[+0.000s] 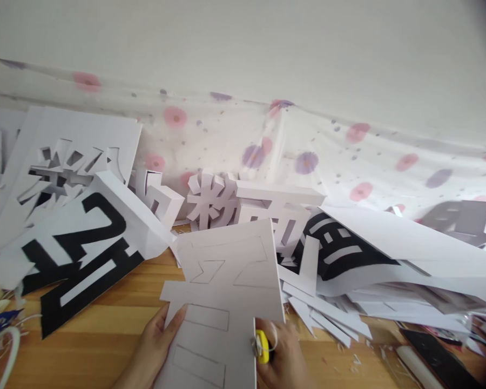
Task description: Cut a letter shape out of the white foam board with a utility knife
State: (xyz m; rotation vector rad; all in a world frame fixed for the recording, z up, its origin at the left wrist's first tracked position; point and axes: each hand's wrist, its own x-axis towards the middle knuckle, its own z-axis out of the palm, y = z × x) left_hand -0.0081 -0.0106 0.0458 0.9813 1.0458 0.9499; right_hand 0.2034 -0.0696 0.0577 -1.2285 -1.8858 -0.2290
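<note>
A white foam board [243,302] with pencil-drawn shapes stands tilted up in front of me. My left hand [164,335] grips its left edge, with the thumb lying on the face and the other fingers behind it. At the board's right edge is my right hand [281,351], closed around a yellow utility knife [262,346]. The knife's metal end lies close against the board's edge; I cannot tell whether the blade touches it. Some fingers of the right hand are behind the board.
Cut white characters [213,200] stand along the back. A black printed sheet [93,243] lies left, another printed sheet [336,243] right. Foam offcuts [324,310] lie on the wooden table [117,313]. A blue tool with a white cord [0,327] is at far left.
</note>
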